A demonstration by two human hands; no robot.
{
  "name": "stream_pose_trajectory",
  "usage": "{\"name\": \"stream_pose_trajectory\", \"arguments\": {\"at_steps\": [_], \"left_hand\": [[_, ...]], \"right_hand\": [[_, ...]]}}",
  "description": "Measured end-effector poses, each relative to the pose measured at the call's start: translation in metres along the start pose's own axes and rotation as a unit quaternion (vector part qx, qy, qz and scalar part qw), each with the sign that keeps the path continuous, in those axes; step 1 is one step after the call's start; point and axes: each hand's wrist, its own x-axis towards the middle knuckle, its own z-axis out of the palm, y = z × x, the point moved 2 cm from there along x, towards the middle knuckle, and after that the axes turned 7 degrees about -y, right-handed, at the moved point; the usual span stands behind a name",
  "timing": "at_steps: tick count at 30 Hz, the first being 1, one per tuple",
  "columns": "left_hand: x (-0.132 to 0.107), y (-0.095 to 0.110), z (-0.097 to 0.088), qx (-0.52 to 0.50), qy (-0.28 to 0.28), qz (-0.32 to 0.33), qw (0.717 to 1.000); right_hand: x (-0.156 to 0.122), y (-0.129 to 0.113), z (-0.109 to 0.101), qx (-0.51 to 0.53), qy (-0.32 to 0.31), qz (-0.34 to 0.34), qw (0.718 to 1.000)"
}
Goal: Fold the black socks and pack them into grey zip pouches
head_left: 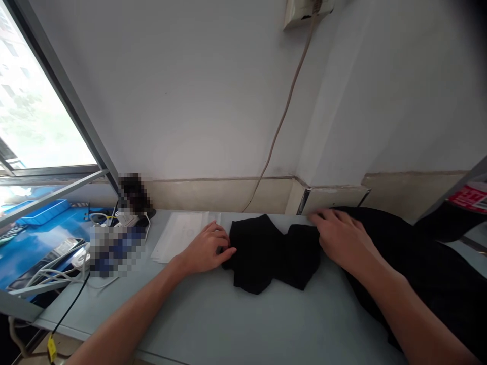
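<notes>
A small piece of black cloth (262,253) with an uneven, lobed outline lies flat on the grey table (243,324). At its left edge rests my left hand (209,248), thumb stretched onto the fabric and apart from the bent fingers. My right hand (340,235) is over the cloth's right end, its fingers extended and slightly blurred. Under and beside that hand spreads a larger black cloth (422,268). White sheets or clear plastic bags (178,233) lie just beyond my left hand.
A metal shelf frame (53,197) stands at the left, with white cables (57,268), a blue tray (45,210) and a pixelated area nearby. A wall borders the table's back, and a cord (281,116) hangs from a socket (304,12). A red label (470,197) shows at right.
</notes>
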Motion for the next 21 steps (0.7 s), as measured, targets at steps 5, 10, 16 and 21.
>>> {"name": "stream_pose_trajectory", "arguments": {"at_steps": [5,10,16,21], "left_hand": [[0.001,0.003,0.001,-0.003,0.023,-0.013,1.000],[0.001,0.009,0.010,0.021,-0.010,0.041,0.999],[-0.007,0.029,-0.004,-0.179,-0.249,-0.063,0.950],[-0.010,0.050,-0.001,-0.246,-0.253,-0.028,0.935]], "right_hand": [[-0.006,-0.053,-0.005,0.081,-0.142,-0.075,0.984],[-0.027,-0.076,0.004,0.090,-0.391,-0.093,0.911],[-0.016,-0.051,0.006,-0.224,-0.161,-0.012,0.961],[-0.012,-0.063,0.013,-0.078,-0.126,-0.041,0.988]]}}
